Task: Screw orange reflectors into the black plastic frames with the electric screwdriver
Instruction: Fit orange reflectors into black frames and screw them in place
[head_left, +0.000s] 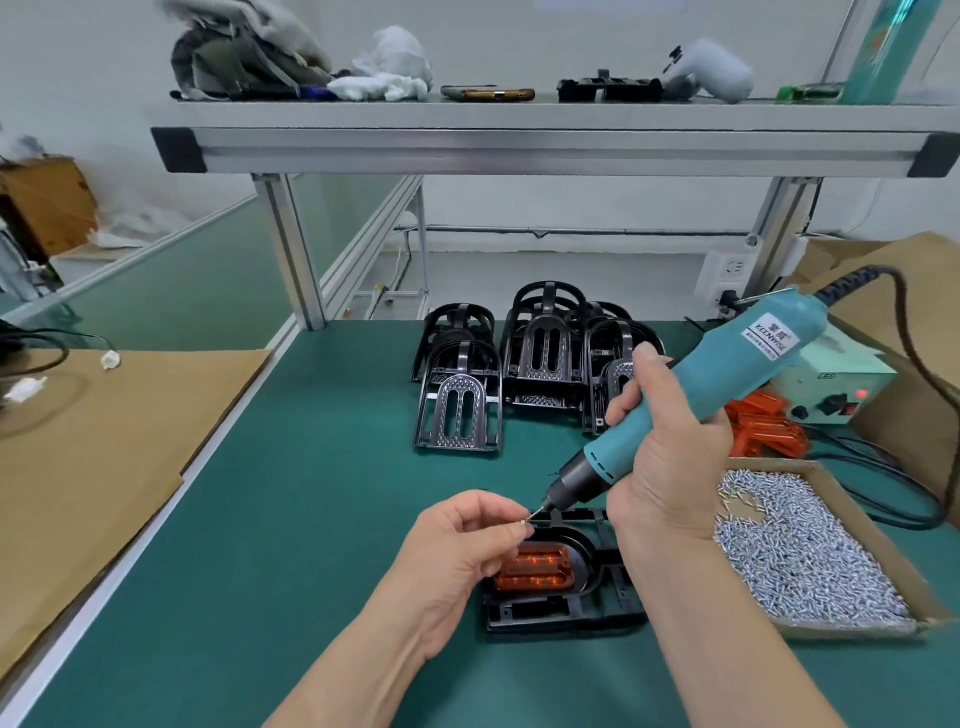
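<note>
Orange reflector (535, 570) in black frame (566, 608), green bench mat (291, 519), aluminium shelf (545, 145) overhead

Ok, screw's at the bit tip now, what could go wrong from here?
The screw is only pinched by fingers of the left hand at the bit tip; it may slip and drop.
If the electric screwdriver in the right hand starts now, it could nick those fingers.
Neither hand steadies the black frame with its orange reflector; it may shift under pressure.
</note>
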